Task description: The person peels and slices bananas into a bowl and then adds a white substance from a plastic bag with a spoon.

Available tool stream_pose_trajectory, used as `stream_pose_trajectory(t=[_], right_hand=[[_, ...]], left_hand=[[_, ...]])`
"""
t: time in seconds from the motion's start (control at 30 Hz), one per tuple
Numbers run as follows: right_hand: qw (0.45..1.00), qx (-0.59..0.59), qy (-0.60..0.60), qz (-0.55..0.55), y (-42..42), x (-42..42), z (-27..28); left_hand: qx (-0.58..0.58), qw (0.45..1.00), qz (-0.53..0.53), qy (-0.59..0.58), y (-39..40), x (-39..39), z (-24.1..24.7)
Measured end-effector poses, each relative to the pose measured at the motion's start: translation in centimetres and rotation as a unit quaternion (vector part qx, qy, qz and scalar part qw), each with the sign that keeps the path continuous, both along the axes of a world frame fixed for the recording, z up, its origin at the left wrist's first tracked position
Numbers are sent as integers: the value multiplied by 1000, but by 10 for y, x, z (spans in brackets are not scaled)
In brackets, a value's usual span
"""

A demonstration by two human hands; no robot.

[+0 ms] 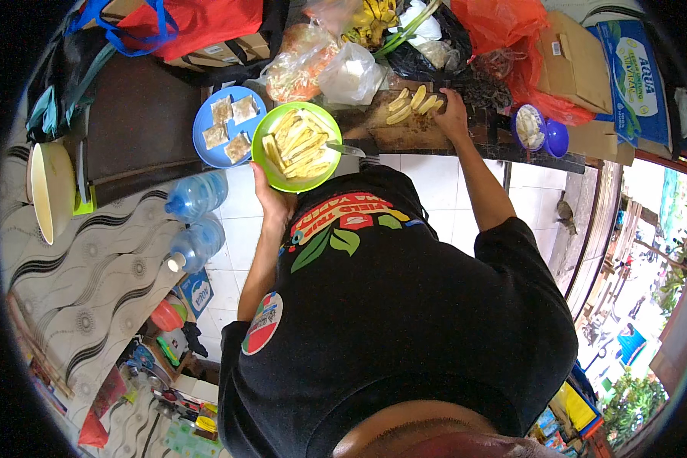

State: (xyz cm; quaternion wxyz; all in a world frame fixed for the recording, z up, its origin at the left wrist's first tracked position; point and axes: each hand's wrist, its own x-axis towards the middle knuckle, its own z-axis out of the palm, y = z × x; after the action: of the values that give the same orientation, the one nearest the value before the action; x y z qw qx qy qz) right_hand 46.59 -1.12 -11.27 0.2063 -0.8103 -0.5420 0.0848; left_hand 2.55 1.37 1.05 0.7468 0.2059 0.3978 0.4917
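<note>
My left hand (273,197) grips the near left rim of a lime-green plastic bowl (335,129). Long slices of peeled banana (297,146) fill the bowl. A metal utensil (346,150), perhaps a knife, sticks out over its right rim. On a worn wooden board (398,137) lie several more banana pieces (399,109). My right hand (453,119) is at the right end of these pieces, its fingertips beside or touching the rightmost ones; whether it grips one is unclear. Left of the bowl, a blue plate (205,117) carries several flat, pale squares (214,135), seemingly wrapped.
Behind the board sit clear plastic bags (352,74), a bunch of bananas (375,20) and a black bag (461,40). Purple bowls (557,139) stand at right, before a cardboard box (572,63). Large water bottles (197,197) lie at left; a cat (564,212) is at right.
</note>
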Motion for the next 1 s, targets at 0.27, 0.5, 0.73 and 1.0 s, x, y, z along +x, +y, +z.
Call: stream_pose_trajectory(t=[0.27,0.5,0.73,1.0], right_hand=[[998,-20,35,56,-3,3,-5],[996,-14,43,76,-1,3,-3],[997,-26,25,66,2,5,3],[997,29,66,42,10,17,-21]], left_hand=[[-2,1000,21,5,-6,5,-2],[10,1000,18,8,-8,13,3],[10,1000,14,8,-9,14,3],[7,1000,16,4,-9,13,4]])
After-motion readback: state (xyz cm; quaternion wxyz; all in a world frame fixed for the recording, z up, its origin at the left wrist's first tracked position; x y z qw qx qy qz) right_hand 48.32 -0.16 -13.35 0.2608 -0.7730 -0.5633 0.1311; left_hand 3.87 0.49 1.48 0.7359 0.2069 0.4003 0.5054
